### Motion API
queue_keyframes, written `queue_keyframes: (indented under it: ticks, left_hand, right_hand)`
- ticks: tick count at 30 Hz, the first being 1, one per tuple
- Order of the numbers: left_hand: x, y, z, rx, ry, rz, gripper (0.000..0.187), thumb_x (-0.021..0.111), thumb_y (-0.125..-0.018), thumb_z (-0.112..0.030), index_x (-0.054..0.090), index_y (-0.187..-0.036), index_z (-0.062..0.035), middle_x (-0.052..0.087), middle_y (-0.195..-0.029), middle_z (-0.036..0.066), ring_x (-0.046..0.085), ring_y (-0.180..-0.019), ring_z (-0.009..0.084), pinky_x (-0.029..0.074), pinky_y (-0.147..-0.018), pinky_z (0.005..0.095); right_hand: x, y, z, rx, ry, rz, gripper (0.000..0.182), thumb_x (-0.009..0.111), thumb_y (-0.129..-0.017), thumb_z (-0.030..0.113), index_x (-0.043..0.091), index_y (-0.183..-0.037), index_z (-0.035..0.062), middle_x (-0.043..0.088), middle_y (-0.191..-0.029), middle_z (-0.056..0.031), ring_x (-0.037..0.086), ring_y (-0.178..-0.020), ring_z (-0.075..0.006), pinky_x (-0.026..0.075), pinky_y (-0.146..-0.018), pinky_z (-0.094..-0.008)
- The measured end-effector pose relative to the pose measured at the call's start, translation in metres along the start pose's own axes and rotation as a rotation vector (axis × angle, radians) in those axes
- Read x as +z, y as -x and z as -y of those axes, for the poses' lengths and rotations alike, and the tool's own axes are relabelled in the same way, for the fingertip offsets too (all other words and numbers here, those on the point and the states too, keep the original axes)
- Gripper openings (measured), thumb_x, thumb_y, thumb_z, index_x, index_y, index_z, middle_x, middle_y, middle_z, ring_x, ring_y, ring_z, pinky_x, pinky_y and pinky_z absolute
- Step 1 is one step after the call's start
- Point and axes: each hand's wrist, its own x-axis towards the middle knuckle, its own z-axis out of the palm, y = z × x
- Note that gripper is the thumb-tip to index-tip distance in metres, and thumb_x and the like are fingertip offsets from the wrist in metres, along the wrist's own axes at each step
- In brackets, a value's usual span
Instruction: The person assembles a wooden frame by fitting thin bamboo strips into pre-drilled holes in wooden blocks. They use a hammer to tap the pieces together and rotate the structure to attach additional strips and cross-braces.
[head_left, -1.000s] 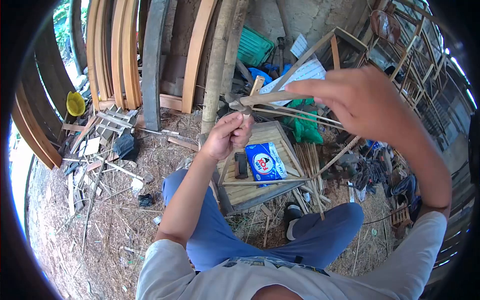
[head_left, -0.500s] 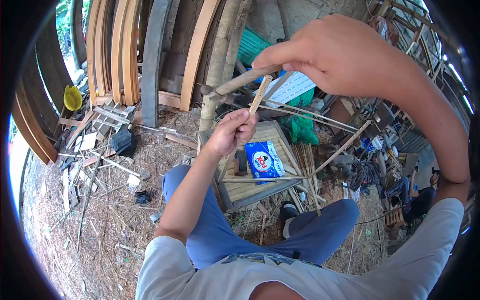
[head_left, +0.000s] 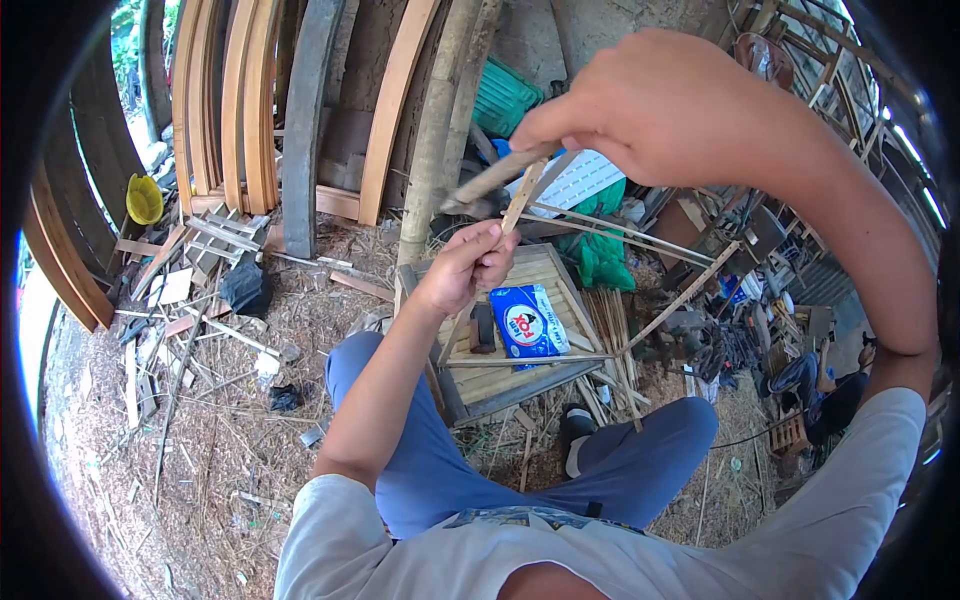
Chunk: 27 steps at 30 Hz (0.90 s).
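My right hand [head_left: 650, 110] is closed around the handle of a hammer [head_left: 495, 178], raised in front of me. Its head is smeared by motion and is left of a thin wooden strip [head_left: 520, 195]. My left hand [head_left: 465, 268] grips that strip near its lower visible part, thumb pressed against it. The strip seems to belong to a light frame of thin slats [head_left: 682, 298] that stretches to the right above the ground. Whether a nail is in the strip I cannot make out.
A slatted wooden panel [head_left: 465, 385] lies before my knees, bearing a blue-and-white packet [head_left: 530, 325] and a dark block [head_left: 482, 328]. Curved planks [head_left: 398, 110] lean at the back left. Wood scraps [head_left: 225, 238] litter the ground. Another person [head_left: 835, 395] is at far right.
The hammer head has swung right and slightly down, closer to the strip, and is now blurred. My left hand keeps its grip, almost unmoved.
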Motion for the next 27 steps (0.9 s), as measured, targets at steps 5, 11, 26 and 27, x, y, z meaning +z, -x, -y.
queue_keyframes:
  ticks: [5, 11, 26, 27]
  left_hand:
    - [-0.002, 0.000, 0.002, 0.005, -0.013, -0.007, 0.028, 0.048, -0.105, -0.034, 0.052, -0.097, -0.0078, 0.032, -0.068, -0.007, 0.028, -0.054, 0.0052, 0.020, -0.049, 0.0234]
    - [0.004, 0.000, 0.002, -0.022, 0.013, -0.018, 0.027, 0.049, -0.105, -0.033, 0.051, -0.095, -0.0083, 0.032, -0.068, -0.008, 0.028, -0.054, 0.0049, 0.021, -0.049, 0.0230]
    - [0.005, 0.001, 0.004, -0.041, 0.002, 0.004, 0.025, 0.048, -0.105, -0.032, 0.050, -0.098, -0.0089, 0.032, -0.070, -0.007, 0.028, -0.056, 0.0049, 0.021, -0.050, 0.0224]
    - [0.005, 0.002, 0.003, -0.030, 0.016, 0.021, 0.025, 0.047, -0.105, -0.032, 0.050, -0.098, -0.0088, 0.032, -0.070, -0.007, 0.028, -0.056, 0.0049, 0.021, -0.051, 0.0224]
  right_hand:
    - [0.006, 0.000, 0.003, 0.005, -0.036, -0.051, 0.031, 0.061, -0.088, 0.012, 0.074, -0.114, 0.0242, 0.073, -0.082, -0.0065, 0.069, -0.074, -0.0301, 0.052, -0.065, -0.0429]
    - [0.006, -0.006, -0.001, -0.062, -0.073, -0.092, 0.033, 0.060, -0.086, 0.010, 0.073, -0.114, 0.0236, 0.073, -0.082, -0.0050, 0.069, -0.075, -0.0297, 0.052, -0.065, -0.0420]
    - [-0.004, 0.001, 0.001, 0.004, 0.092, 0.107, 0.032, 0.060, -0.087, 0.010, 0.073, -0.113, 0.0226, 0.071, -0.079, -0.0057, 0.069, -0.074, -0.0304, 0.052, -0.065, -0.0431]
    - [-0.001, 0.000, -0.001, 0.011, 0.023, 0.058, 0.031, 0.059, -0.088, 0.010, 0.073, -0.113, 0.0225, 0.071, -0.079, -0.0058, 0.069, -0.075, -0.0305, 0.051, -0.065, -0.0433]
